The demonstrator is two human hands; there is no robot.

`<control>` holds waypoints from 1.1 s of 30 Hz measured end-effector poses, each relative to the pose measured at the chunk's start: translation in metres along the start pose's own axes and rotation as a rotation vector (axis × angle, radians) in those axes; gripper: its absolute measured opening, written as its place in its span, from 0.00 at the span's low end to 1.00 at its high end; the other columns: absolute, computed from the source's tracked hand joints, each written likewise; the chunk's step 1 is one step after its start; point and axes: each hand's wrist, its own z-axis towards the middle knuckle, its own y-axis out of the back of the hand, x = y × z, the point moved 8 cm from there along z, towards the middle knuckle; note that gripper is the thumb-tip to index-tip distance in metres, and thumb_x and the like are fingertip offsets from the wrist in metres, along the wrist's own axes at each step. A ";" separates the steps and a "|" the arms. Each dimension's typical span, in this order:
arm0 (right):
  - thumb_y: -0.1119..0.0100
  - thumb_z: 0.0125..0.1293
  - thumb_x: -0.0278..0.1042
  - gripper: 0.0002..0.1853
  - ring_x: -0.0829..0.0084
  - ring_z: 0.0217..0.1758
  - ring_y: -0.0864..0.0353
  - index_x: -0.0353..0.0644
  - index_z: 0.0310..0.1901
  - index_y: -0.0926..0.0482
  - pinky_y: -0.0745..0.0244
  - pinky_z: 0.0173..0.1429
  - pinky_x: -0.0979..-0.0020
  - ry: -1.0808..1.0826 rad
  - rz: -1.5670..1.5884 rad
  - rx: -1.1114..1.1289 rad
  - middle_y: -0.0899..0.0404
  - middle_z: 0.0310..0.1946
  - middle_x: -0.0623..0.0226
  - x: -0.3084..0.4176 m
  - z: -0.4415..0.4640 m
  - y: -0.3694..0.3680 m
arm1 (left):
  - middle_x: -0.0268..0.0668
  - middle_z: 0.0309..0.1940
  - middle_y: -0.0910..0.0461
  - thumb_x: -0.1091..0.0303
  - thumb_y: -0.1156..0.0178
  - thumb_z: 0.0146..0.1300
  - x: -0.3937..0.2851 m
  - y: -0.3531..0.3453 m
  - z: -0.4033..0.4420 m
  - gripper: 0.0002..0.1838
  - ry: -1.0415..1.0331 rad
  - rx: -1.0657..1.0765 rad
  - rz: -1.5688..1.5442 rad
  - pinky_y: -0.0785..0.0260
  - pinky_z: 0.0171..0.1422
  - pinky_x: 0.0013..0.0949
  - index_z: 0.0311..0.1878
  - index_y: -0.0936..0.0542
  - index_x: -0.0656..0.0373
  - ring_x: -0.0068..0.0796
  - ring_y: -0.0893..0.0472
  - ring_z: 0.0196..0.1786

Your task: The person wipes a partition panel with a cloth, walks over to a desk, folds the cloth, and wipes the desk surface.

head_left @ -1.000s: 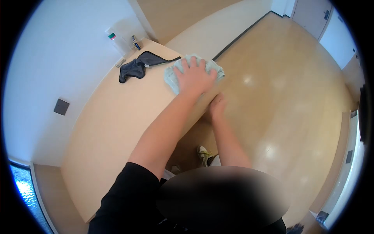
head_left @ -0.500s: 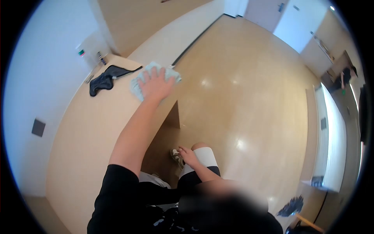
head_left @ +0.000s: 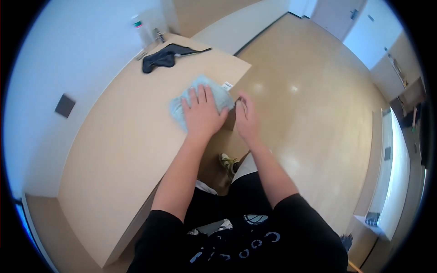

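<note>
A pale green cloth (head_left: 181, 105) lies bunched on the light wooden desk (head_left: 114, 150), close to its right edge. My left hand (head_left: 203, 111) rests flat on top of it with the fingers spread. Just off that edge, beside the cloth's right corner, is my right hand (head_left: 246, 116); its fingers are bent, and whether they pinch the cloth's corner or the desk edge is too blurred to tell. Farther back on the desk lies a dark grey cloth (head_left: 159, 59) with a black border. A small white label (head_left: 227, 85) shows at the desk's edge.
A clear bottle (head_left: 142, 31) and a small dark item (head_left: 159, 35) stand at the desk's far end by the wall. A grey wall plate (head_left: 65, 105) is at left. Part of another person (head_left: 415, 116) shows at far right. A dark bristly brush head (head_left: 347, 241) is at lower right.
My left hand and the pale green cloth have moved back toward me from the desk's far corner. My right hand has come up from near my knee to the desk's edge.
</note>
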 end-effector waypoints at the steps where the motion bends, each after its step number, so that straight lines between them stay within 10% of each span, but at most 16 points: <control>1: 0.48 0.74 0.32 0.17 0.50 0.63 0.21 0.35 0.60 0.23 0.27 0.67 0.58 0.114 0.058 0.068 0.20 0.58 0.47 0.024 0.017 -0.015 | 0.49 0.80 0.40 0.40 0.39 0.63 0.008 0.005 -0.007 0.48 0.007 -0.028 -0.020 0.56 0.82 0.64 0.78 0.37 0.65 0.52 0.44 0.82; 7: 0.47 0.69 0.29 0.17 0.49 0.52 0.17 0.35 0.56 0.21 0.20 0.57 0.57 0.497 -0.121 0.472 0.16 0.51 0.51 0.096 -0.009 -0.115 | 0.53 0.80 0.42 0.44 0.33 0.58 0.059 0.026 -0.065 0.51 0.076 -0.029 -0.012 0.55 0.84 0.57 0.78 0.38 0.67 0.49 0.45 0.83; 13: 0.44 0.67 0.30 0.20 0.56 0.65 0.20 0.41 0.61 0.20 0.31 0.72 0.54 0.745 -0.356 0.507 0.18 0.60 0.57 0.113 -0.077 -0.118 | 0.55 0.78 0.40 0.46 0.30 0.55 0.090 0.047 -0.117 0.50 0.052 0.005 0.034 0.46 0.81 0.55 0.75 0.35 0.70 0.51 0.41 0.81; 16: 0.43 0.67 0.31 0.25 0.56 0.73 0.27 0.40 0.66 0.24 0.42 0.79 0.50 0.761 -0.499 0.694 0.23 0.67 0.54 0.095 -0.092 -0.118 | 0.56 0.76 0.38 0.47 0.27 0.53 0.108 0.061 -0.140 0.50 0.059 -0.062 -0.091 0.45 0.80 0.53 0.73 0.33 0.70 0.52 0.38 0.80; 20: 0.45 0.69 0.31 0.32 0.47 0.77 0.34 0.36 0.74 0.35 0.46 0.81 0.49 0.268 -0.315 0.592 0.32 0.73 0.48 0.065 -0.059 -0.105 | 0.56 0.75 0.36 0.44 0.27 0.54 0.135 0.074 -0.174 0.51 0.116 -0.110 -0.104 0.44 0.80 0.52 0.72 0.33 0.70 0.54 0.37 0.78; 33: 0.45 0.72 0.32 0.22 0.48 0.75 0.32 0.34 0.65 0.24 0.38 0.78 0.55 0.418 -0.542 0.635 0.28 0.70 0.48 0.046 0.017 -0.149 | 0.59 0.80 0.45 0.45 0.43 0.71 0.348 0.161 -0.457 0.42 0.933 0.059 0.224 0.50 0.84 0.52 0.79 0.39 0.63 0.58 0.44 0.81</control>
